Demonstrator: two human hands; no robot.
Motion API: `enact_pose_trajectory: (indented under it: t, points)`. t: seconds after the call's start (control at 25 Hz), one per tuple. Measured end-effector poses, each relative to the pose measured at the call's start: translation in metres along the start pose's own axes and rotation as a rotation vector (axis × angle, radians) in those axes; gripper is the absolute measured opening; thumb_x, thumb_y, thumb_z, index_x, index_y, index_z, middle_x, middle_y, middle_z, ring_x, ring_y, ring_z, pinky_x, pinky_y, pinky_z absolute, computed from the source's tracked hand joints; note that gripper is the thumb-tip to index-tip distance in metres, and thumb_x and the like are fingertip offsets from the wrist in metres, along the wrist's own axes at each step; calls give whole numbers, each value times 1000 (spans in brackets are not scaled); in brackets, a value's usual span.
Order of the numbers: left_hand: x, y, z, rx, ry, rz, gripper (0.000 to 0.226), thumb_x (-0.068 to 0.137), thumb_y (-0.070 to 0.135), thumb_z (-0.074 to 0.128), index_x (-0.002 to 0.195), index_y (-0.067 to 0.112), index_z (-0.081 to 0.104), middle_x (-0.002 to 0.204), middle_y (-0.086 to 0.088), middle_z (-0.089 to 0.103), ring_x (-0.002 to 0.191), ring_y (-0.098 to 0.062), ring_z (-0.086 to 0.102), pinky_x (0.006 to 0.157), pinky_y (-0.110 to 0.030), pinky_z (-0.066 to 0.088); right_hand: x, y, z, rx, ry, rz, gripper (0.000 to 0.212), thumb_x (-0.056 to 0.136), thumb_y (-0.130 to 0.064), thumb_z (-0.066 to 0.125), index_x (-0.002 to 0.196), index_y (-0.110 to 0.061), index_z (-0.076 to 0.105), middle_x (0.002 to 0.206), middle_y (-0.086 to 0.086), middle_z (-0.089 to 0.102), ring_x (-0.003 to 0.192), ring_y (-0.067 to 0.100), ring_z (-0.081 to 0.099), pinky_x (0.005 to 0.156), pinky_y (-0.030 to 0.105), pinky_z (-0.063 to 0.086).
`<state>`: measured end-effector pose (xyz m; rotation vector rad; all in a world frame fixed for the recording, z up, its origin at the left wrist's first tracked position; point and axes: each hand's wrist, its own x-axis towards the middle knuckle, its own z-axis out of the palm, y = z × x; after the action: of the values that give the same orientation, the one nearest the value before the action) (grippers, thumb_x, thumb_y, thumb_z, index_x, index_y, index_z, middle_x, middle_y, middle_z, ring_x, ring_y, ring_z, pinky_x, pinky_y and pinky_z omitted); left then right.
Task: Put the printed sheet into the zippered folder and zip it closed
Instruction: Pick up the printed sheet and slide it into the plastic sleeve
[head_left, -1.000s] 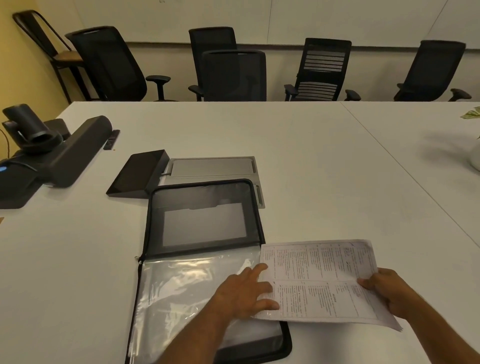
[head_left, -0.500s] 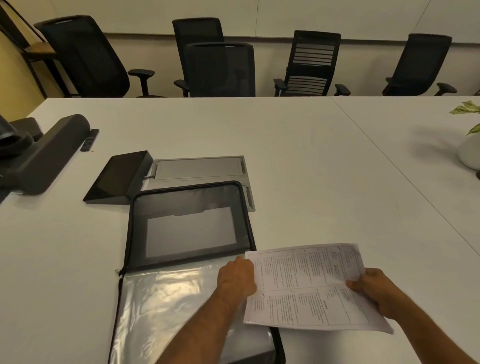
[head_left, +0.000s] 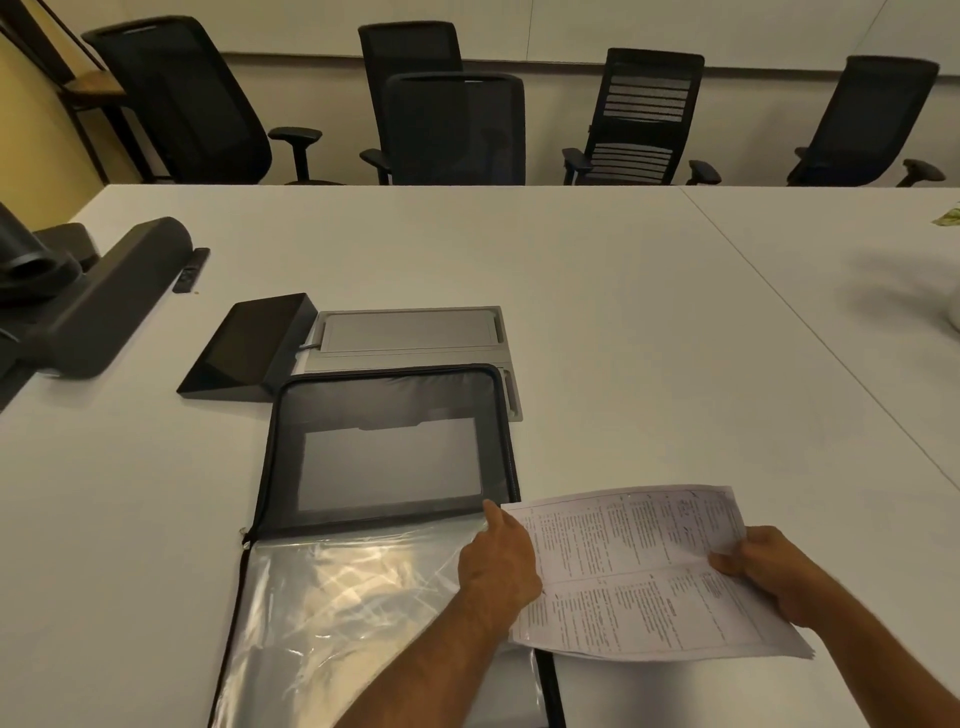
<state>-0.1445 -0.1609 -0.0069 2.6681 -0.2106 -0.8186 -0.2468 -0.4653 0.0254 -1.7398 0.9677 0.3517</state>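
Note:
A black zippered folder (head_left: 384, 395) lies open on the white table, its mesh flap away from me and shiny clear plastic sleeves (head_left: 337, 613) on the near half. The printed sheet (head_left: 634, 566), dense with text and creased across the middle, hangs just right of the folder, its left edge over the sleeves' right side. My right hand (head_left: 769, 571) pinches the sheet's right edge. My left hand (head_left: 498, 561) rests at the sleeves' right edge against the sheet's left side, fingers curled there; whether it grips the plastic or the paper I cannot tell.
A dark wedge-shaped tablet stand (head_left: 249, 348) and a grey flat tray (head_left: 410, 332) sit just beyond the folder. A long black speaker bar (head_left: 104, 301), a camera and a small remote (head_left: 189, 270) are at the left. Several office chairs (head_left: 452, 130) line the table's far side.
My left hand lifted off the sheet's face and moved up to its left edge at the sleeves. The sheet shifted slightly. The view tilted and drifted.

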Motion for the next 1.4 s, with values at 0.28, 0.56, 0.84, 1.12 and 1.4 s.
enact_pose_trajectory:
  t: [0.28, 0.56, 0.84, 1.12, 1.4]
  points:
    - [4, -4, -6, 33, 31, 30, 92, 79, 36, 76, 149, 13, 20, 123, -1, 57, 94, -18, 66, 81, -31, 57, 1, -16, -8, -56, -29, -95, 14, 89, 4, 57, 90, 4, 72, 79, 22, 76, 71, 39, 74, 57, 39, 59]
    - [1, -6, -15, 109, 16, 106, 78, 79, 33, 76, 139, 15, 31, 122, -1, 53, 91, -18, 63, 74, -28, 52, 4, -21, -1, -59, -64, -114, 16, 88, 5, 56, 93, 2, 71, 82, 23, 76, 73, 41, 73, 60, 42, 59]
    - [-7, -2, -8, -26, 67, -28, 85, 96, 44, 55, 156, 20, 0, 121, -4, 64, 94, -15, 67, 74, -28, 59, 10, -27, 8, -71, -114, -117, 14, 87, 5, 57, 94, 5, 70, 84, 25, 75, 76, 43, 73, 66, 49, 60]
    - [-22, -10, -6, -152, -5, -74, 83, 95, 48, 52, 156, 28, -1, 102, 6, 65, 70, -8, 65, 56, -17, 53, 18, -25, 9, 25, -49, -17, 17, 85, 9, 58, 97, 4, 69, 82, 23, 76, 71, 40, 74, 56, 39, 59]
    - [-29, -31, 8, 135, -63, 91, 123, 74, 40, 81, 155, 9, -7, 139, -8, 52, 104, -20, 65, 86, -35, 53, 7, 6, -15, 106, 11, 132, 20, 82, 12, 61, 101, 9, 65, 84, 29, 74, 70, 43, 71, 63, 45, 59]
